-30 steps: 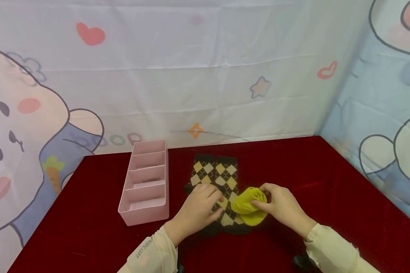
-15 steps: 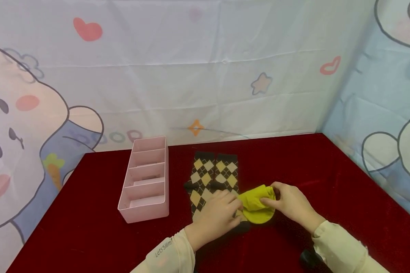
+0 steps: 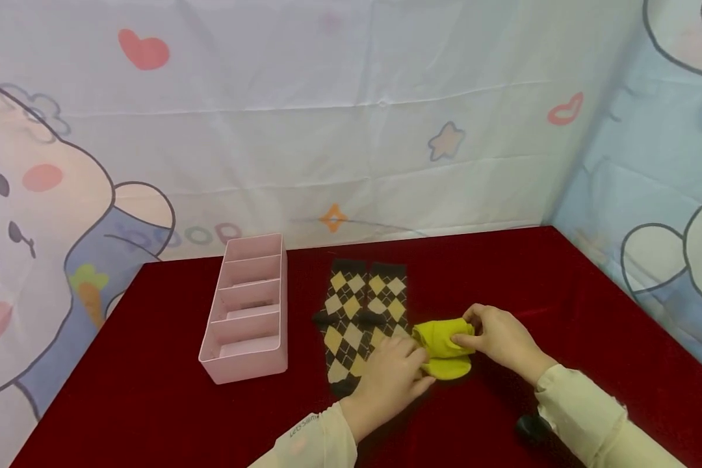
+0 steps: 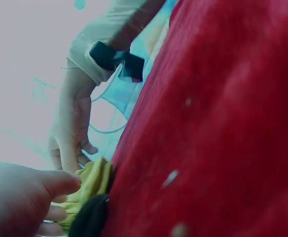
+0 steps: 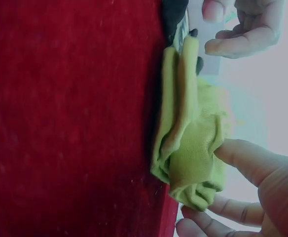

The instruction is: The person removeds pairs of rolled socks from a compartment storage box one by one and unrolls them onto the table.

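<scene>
A yellow sock bundle (image 3: pixel 441 337), folded and rolled at the top, sits low over the red cloth at the right edge of a pair of argyle socks (image 3: pixel 345 302). My right hand (image 3: pixel 499 333) pinches its right end, thumb in front and fingers behind, as the right wrist view also shows. At the bundle's left end is my left hand (image 3: pixel 388 377), thumb and fingers apart and slightly bent, fingertips right by the yellow fabric. That hand and forearm cover the lower part of the right argyle sock. Two layered flaps (image 5: pixel 176 98) stick out beneath the roll in the right wrist view.
A pink box (image 3: pixel 246 372) with several compartments stands left of the argyle socks on the red cloth (image 3: pixel 152 390). Printed fabric (image 3: pixel 386 162) hangs behind and along the right side. A black device (image 3: pixel 532 430) is at my right wrist.
My left hand has moved right, from over the argyle socks to the yellow bundle's left end. My right hand has shifted the bundle slightly right, and its roll now lies more level.
</scene>
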Demonstrator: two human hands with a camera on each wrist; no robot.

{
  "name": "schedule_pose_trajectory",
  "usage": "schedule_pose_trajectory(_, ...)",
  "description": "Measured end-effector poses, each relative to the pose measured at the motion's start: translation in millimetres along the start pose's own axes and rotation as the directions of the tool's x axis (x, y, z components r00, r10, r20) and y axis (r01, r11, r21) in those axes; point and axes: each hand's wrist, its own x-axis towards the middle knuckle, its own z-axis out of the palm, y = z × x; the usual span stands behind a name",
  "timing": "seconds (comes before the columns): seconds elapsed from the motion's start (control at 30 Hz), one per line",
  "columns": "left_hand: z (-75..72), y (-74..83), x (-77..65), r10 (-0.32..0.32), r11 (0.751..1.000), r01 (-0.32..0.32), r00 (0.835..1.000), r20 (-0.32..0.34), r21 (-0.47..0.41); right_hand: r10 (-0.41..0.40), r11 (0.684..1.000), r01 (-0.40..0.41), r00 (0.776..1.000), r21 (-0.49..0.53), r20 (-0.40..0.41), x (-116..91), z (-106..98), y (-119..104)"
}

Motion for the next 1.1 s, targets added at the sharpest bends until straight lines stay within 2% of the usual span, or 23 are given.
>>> schedule_pose_trajectory(0.13,7.0,-0.7,-1.9,-0.019,1.000,0.019,0.999,0.030,0.003,-0.015,0.999,0.015,1.000,-0.031,-0.009,6,1,1)
schedule_pose_trajectory(0.37,11.3,-0.7,-1.6,-0.012,1.000,0.010,0.997,0.078,0.021,-0.127,0.989,0.125,0.992,-0.084,-0.016,15,-5,-3)
schedule_pose_trajectory(0.6,17.1,-2.1,-5.3,-0.024,0.999,0.022,0.996,0.089,0.023,-0.230,0.971,0.236,0.967,-0.041,0.107,27,-9,-14)
schedule_pose_trajectory(0.73,20.1,0.8,-6.1,-0.016,1.000,0.015,0.995,0.095,0.011,-0.264,0.963,0.268,0.951,-0.005,0.160,27,-12,-10)
schedule_pose_trajectory(0.93,20.9,2.8,-7.2,-0.023,1.000,0.024,0.992,0.125,0.000,-0.305,0.951,0.309,0.930,0.015,0.206,22,-16,0)
schedule_pose_trajectory(1.1,16.4,-1.7,-6.7,-0.038,0.999,0.037,0.990,0.133,0.004,-0.346,0.937,0.349,0.918,0.018,0.195,26,-12,-2)
